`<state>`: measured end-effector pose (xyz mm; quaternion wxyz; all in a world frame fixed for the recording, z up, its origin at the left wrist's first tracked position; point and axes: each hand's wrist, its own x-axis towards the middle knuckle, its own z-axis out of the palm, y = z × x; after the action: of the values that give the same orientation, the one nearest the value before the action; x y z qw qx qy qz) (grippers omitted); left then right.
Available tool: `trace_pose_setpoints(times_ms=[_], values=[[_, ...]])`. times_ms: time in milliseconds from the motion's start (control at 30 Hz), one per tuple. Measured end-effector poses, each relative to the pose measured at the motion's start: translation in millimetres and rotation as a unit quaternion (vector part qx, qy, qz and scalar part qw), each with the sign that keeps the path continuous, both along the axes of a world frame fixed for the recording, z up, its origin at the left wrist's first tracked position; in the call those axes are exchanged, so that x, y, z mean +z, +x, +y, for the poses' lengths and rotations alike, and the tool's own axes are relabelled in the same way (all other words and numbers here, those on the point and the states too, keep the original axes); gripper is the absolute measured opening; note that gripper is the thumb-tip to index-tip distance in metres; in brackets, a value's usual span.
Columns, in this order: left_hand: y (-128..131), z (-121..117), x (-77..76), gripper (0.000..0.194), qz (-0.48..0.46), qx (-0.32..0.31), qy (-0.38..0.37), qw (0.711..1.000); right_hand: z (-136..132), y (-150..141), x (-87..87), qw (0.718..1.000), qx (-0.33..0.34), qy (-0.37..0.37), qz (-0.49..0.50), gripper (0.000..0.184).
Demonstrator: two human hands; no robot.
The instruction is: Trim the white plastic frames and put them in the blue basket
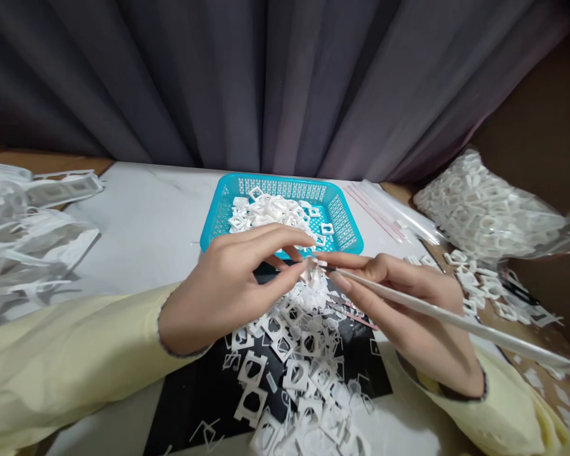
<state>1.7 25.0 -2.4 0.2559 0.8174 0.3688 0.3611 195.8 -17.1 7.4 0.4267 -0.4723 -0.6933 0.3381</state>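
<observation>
My left hand point(237, 282) pinches a small white plastic piece point(308, 269) between thumb and fingertips, just in front of the blue basket. My right hand point(399, 294) grips a long, slim, white-handled tool point(437, 310) whose dark tip meets the piece. The exact kind of tool is unclear. Under both hands, loose white plastic frames point(254, 367) and thin scraps are heaped on a black mat point(190, 396). Tweezers point(354, 313) with pinkish arms seem to lie beneath my right hand, partly covered.
The blue basket point(211, 218) holds many white frames. A clear bag of white parts point(484, 209) and flat zip bags point(384, 209) are at the right, near loose parts point(479, 285). White part sheets point(33, 240) are stacked left. A grey curtain point(285, 82) hangs behind.
</observation>
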Motion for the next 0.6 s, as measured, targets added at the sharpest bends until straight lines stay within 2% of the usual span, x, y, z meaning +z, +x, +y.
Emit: trace_pose_setpoints(times_ms=[133,200,267,333,400,500,600], values=[[-2,8,4.2,0.015,0.049,-0.054,-0.143,0.987,2,1,1.3,0.999,0.043,-0.008,-0.01,0.024],[-2,10,3.0,0.013,0.046,-0.057,-0.18,0.981,2,2,2.4,0.999,0.035,-0.009,-0.02,0.026],[-1,10,1.1,0.011,0.034,-0.047,-0.196,0.979,0,3,2.9,0.997,0.003,0.047,-0.058,0.021],[0,10,-0.3,0.009,0.016,-0.039,-0.209,0.977,-5,4,2.5,0.984,-0.021,0.142,-0.104,0.014],[1,10,-0.5,0.008,-0.006,-0.038,-0.225,0.974,-10,4,1.0,0.966,-0.004,0.221,-0.132,0.011],[2,9,0.9,0.008,-0.048,-0.043,-0.256,0.964,-15,5,-3.0,0.945,0.044,0.254,-0.203,0.011],[3,10,2.1,0.009,-0.089,-0.049,-0.293,0.951,-12,6,-6.9,0.913,0.067,0.279,-0.292,0.019]])
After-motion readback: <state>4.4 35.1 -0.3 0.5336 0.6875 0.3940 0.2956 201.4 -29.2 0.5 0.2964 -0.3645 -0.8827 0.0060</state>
